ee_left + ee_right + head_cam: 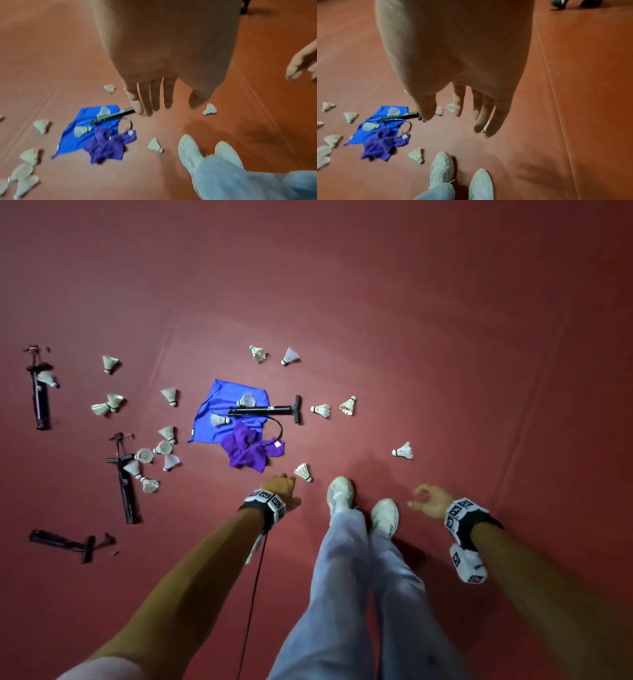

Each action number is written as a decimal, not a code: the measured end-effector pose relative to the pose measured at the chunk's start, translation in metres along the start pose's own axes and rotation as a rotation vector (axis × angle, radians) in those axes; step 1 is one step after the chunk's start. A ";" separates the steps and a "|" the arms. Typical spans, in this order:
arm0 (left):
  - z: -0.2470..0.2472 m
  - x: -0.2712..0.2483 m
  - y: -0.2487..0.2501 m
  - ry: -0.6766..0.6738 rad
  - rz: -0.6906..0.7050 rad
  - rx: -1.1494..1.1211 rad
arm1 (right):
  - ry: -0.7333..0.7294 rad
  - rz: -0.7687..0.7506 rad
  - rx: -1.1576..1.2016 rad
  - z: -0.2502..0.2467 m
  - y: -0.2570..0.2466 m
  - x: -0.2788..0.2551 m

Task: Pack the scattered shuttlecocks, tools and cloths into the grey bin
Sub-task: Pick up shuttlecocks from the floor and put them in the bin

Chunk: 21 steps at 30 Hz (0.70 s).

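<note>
Several white shuttlecocks lie scattered over the red floor; the nearest one (304,472) (155,146) (417,155) is just right of my left hand (282,481), another (403,451) lies ahead of my right hand (419,498). A blue cloth (219,405) (72,138) carries a black pump (270,409) (111,116) and two shuttlecocks. A crumpled purple cloth (246,450) (106,147) overlaps its near edge. Both hands hang empty above the floor, the left with straight fingers (154,97), the right with loosely spread fingers (481,115). No grey bin is in view.
Three more black pumps (40,392) (125,481) (68,544) lie at the left among shuttlecocks. My white shoes (340,494) (385,513) stand between the hands. A black cable (253,594) hangs from the left wrist. Dark shoes (559,3) show at the far edge.
</note>
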<state>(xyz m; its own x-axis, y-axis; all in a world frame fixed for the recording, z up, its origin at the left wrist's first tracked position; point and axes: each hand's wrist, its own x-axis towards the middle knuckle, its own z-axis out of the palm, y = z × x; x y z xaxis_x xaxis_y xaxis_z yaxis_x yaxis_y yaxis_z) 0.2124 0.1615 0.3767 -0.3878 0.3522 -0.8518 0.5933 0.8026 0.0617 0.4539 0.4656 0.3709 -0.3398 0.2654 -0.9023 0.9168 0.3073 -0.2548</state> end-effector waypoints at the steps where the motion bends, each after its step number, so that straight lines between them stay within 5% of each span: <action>1: 0.022 0.025 -0.003 -0.030 -0.009 -0.008 | -0.003 0.016 -0.020 0.005 0.008 0.027; 11: 0.182 0.251 -0.044 -0.131 -0.076 -0.160 | 0.033 0.010 -0.064 0.059 0.068 0.284; 21: 0.199 0.355 -0.052 -0.084 -0.070 -0.340 | 0.224 0.078 0.283 0.093 0.125 0.464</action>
<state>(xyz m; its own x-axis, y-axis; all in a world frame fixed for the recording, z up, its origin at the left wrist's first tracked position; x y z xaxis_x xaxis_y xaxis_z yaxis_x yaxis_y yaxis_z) 0.1839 0.1489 -0.0326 -0.3517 0.2609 -0.8990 0.2928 0.9428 0.1591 0.4301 0.5424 -0.1115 -0.2750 0.4815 -0.8322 0.9530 0.0218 -0.3023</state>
